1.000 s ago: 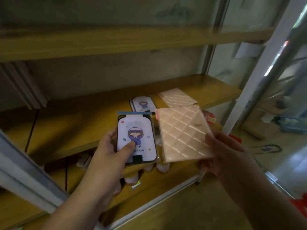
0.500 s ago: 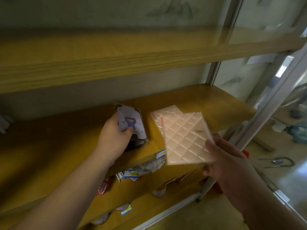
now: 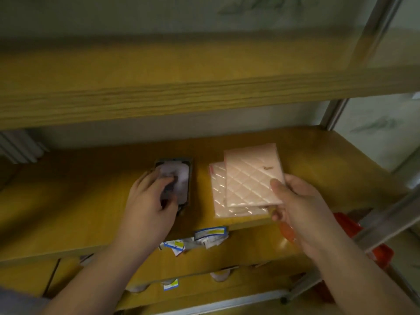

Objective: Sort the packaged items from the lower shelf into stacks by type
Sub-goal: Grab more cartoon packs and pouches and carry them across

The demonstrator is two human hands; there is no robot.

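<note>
My left hand (image 3: 150,201) rests on a dark-edged cartoon card pack (image 3: 181,176) lying on the wooden middle shelf (image 3: 68,201); its fingers lie over the pack, which is blurred. My right hand (image 3: 295,201) pinches a pink quilted pack (image 3: 252,178) by its right corner, thumb on top. It hovers just over another pink quilted pack (image 3: 219,196) lying on the shelf. Small blue-and-white sachets (image 3: 210,235) sit on the lower shelf under the front edge.
An upper wooden shelf (image 3: 181,96) overhangs the work area. A metal frame post (image 3: 386,214) slants past on the right, with red packaging (image 3: 345,226) behind my right wrist. More small packs (image 3: 170,284) lie further down.
My left hand has carried the cartoon card pack forward and down onto the middle shelf. My right hand has brought the pink pack over the one lying there. The view has moved closer.
</note>
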